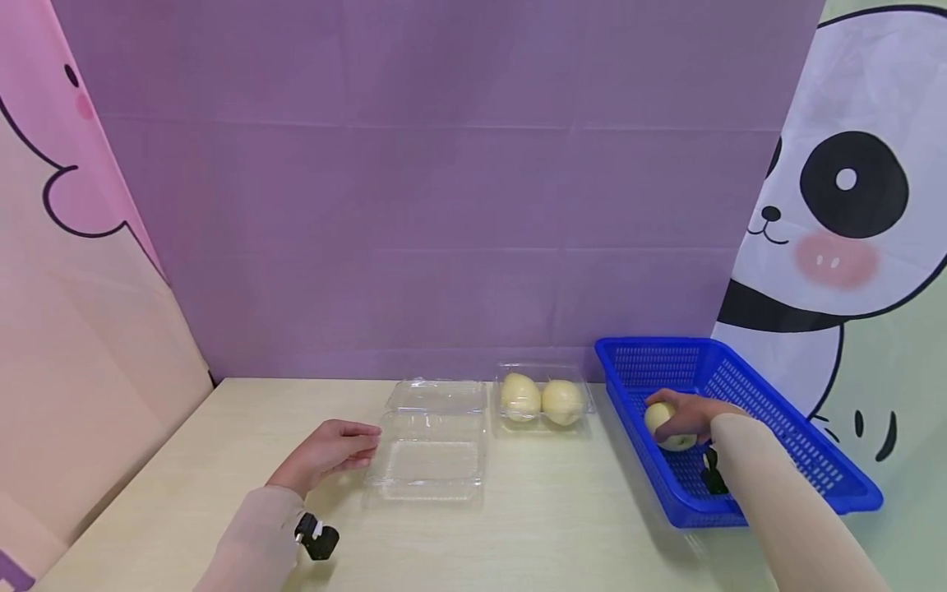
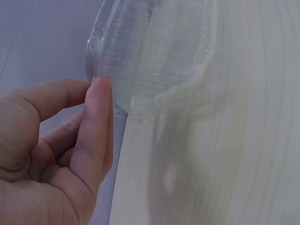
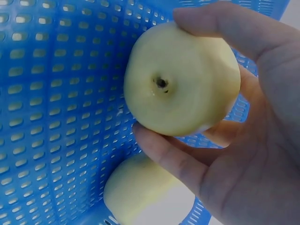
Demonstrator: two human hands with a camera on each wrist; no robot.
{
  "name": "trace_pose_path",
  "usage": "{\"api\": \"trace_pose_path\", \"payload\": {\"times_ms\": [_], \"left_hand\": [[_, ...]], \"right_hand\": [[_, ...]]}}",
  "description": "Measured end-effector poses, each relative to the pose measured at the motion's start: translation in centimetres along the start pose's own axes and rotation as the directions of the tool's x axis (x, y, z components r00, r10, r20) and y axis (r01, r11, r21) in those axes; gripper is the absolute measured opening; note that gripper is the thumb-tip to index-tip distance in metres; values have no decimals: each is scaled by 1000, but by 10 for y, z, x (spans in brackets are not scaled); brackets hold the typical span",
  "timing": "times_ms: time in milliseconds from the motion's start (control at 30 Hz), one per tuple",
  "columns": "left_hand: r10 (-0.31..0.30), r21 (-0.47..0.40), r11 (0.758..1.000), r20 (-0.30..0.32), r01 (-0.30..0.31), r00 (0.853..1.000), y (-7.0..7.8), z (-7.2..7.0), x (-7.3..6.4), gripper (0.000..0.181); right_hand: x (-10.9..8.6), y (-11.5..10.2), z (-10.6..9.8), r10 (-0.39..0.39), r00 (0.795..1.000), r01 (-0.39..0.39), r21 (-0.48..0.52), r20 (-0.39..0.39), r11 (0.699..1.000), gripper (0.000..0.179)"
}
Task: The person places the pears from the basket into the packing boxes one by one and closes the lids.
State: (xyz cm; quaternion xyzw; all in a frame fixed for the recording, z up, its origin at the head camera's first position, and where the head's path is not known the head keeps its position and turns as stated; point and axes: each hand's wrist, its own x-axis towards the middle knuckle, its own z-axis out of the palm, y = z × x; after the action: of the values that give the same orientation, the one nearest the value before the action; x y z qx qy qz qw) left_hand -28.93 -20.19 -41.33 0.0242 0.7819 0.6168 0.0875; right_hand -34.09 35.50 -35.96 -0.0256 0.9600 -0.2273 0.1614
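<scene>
My left hand is at the left side of an open clear plastic clamshell box. In the left wrist view, its thumb and forefinger pinch the rim of the box. The lid lies folded back toward the wall. Inside the blue basket at the right, my right hand grips a pale yellow pear. Thumb and fingers curl round its sides, and the pear's dark end faces the wrist camera. A second pear lies in the basket below the held one.
A clear box with two pears stands at the back, between the open box and the basket. The pale wooden table ends at a purple cloth wall. A panda-printed panel stands behind the basket.
</scene>
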Motion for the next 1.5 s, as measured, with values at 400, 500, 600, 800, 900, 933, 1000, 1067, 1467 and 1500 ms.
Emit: {"api": "trace_pose_path", "payload": {"times_ms": [400, 500, 600, 800, 900, 933, 1000, 1067, 1467, 1500], "left_hand": [[-4, 8, 1000, -3, 4, 1000, -2, -1, 0, 38], [-3, -3, 1000, -7, 3, 1000, -2, 0, 0, 37], [1, -6, 1000, -2, -1, 1000, -2, 0, 0, 38], [5, -2, 1000, -1, -5, 1000, 0, 0, 0, 38], [6, -2, 1000, -2, -6, 1000, 1, 0, 0, 38], [7, -1, 1000, -1, -7, 1000, 1, 0, 0, 38], [10, 0, 1000, 3, -10, 1000, 1, -1, 0, 38], [12, -6, 1000, 1, -12, 1000, 1, -1, 0, 37], [4, -4, 1000, -1, -4, 1000, 0, 0, -1, 37], [5, -3, 1000, -1, -5, 1000, 0, 0, -1, 37]], "right_hand": [[-4, 1, -3, -28, 998, 26, 36, 51, 999, 67], [-6, -1, -4, -34, 998, 31, 54, 50, 998, 68], [-8, -4, -5, -64, 997, 62, 46, 43, 997, 66], [-15, -15, -13, -139, 990, 139, 18, 16, 990, 61], [-20, -20, -18, -152, 988, 152, 10, 9, 988, 62], [-21, -22, -19, -153, 988, 153, 7, 9, 988, 63], [-23, -24, -20, -158, 987, 158, 1, 8, 987, 64], [-25, -25, -22, -174, 985, 174, -13, 8, 985, 64], [-34, -33, -29, -262, 964, 256, -112, -40, 960, 64], [-34, -34, -30, -272, 961, 265, -119, -47, 957, 64]]}}
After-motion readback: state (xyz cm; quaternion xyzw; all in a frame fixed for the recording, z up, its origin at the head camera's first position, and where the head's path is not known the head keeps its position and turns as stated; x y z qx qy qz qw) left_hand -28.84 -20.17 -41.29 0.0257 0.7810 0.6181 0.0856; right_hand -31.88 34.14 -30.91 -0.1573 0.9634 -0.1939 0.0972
